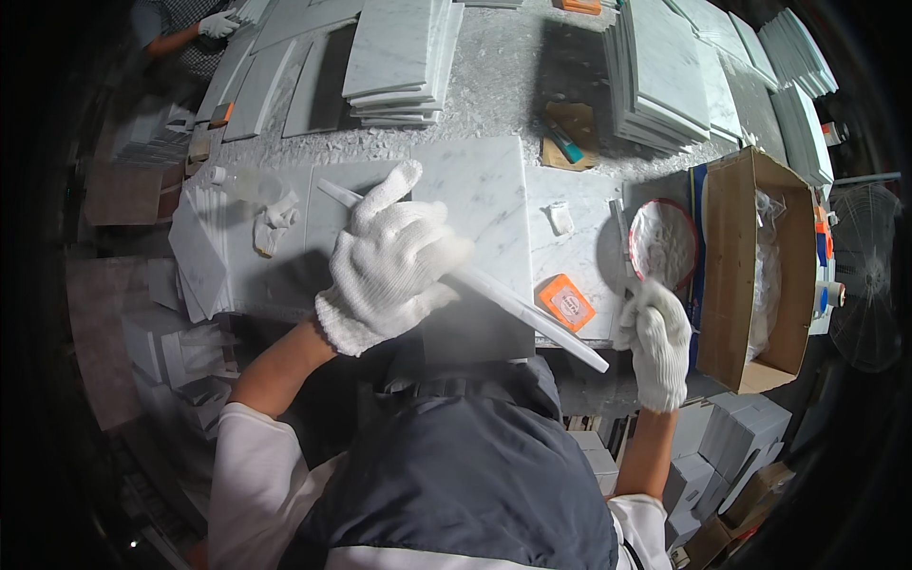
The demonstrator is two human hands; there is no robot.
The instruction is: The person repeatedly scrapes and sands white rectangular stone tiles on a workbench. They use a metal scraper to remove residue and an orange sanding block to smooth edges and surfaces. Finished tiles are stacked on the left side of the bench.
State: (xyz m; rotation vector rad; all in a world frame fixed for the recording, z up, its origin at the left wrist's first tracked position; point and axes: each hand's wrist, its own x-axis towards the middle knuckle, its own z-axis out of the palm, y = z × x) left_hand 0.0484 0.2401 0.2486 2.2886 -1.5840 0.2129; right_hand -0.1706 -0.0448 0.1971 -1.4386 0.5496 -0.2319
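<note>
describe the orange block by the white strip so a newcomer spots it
Start at the open cardboard box on the right and go left past the red-rimmed container. Between the long white strip and the gloved right hand lies the orange block, its pale-centred face standing out against white marble.

No words or numbers can be read for sure here. The one label that shows well is a pale, squarish one [572, 307] on top of a small orange block [551, 294], which lies on the near part of the tabletop [499, 57], a little to the left of the right hand [657, 342]. It has some little marks on it, but they are too small and blurry to make out.
</note>
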